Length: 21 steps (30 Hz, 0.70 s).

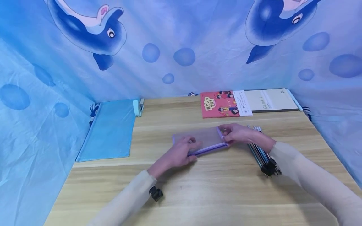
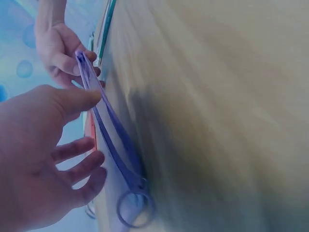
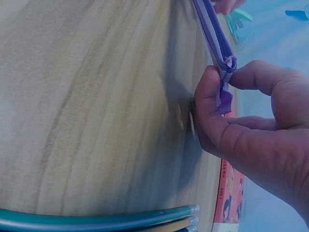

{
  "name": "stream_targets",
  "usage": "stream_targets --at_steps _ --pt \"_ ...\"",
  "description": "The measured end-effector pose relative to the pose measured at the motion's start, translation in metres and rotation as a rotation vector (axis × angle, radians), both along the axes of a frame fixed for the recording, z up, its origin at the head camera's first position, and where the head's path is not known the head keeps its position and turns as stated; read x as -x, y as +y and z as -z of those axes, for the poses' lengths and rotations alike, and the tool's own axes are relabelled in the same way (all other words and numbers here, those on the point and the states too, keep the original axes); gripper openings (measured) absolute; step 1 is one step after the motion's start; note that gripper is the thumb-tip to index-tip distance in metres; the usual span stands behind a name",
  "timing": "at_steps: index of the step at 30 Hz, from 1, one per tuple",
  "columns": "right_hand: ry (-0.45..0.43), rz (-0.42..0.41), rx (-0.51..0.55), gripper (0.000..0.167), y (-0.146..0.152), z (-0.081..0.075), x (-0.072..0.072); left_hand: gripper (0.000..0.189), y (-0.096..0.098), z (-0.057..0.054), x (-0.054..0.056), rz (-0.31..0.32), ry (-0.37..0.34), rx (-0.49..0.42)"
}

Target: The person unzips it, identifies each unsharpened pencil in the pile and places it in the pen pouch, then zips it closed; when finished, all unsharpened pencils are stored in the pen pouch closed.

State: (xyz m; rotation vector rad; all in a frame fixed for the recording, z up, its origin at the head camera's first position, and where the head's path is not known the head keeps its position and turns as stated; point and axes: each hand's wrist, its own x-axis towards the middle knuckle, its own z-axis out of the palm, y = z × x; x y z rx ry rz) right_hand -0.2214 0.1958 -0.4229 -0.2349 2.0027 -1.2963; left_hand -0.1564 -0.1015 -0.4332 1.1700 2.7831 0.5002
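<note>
A translucent zip pouch (image 1: 205, 138) with purple edging lies tilted just above the middle of the table. My right hand (image 1: 236, 133) pinches its right end; in the right wrist view the thumb and forefinger (image 3: 208, 89) close on the corner by a purple tab (image 3: 225, 102). My left hand (image 1: 181, 152) rests at the pouch's near left part. In the left wrist view its thumb (image 2: 79, 100) meets the purple zip edge (image 2: 108, 133), and the other fingers spread loosely over the top face. Two purple strips stand slightly apart along that edge, and a ring (image 2: 135, 209) hangs at its end.
Several pencils (image 1: 258, 152) lie under my right forearm. A red book (image 1: 219, 105) and a beige Gambit notebook (image 1: 270, 99) lie at the back right. To the left are a blue zip folder (image 1: 108, 130) and a mint stapler (image 1: 138, 107). A patterned curtain hangs behind.
</note>
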Motion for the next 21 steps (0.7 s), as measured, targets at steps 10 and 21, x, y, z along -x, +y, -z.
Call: stream_targets --at_steps 10,21 --pt "-0.028 -0.037 0.008 0.078 0.0 0.003 0.005 0.06 0.013 -0.001 0.017 0.104 -0.154 -0.015" --pt "0.309 -0.01 -0.2 0.045 0.023 -0.022 -0.005 0.054 0.014 -0.003 0.013 0.064 -0.181 -0.11"
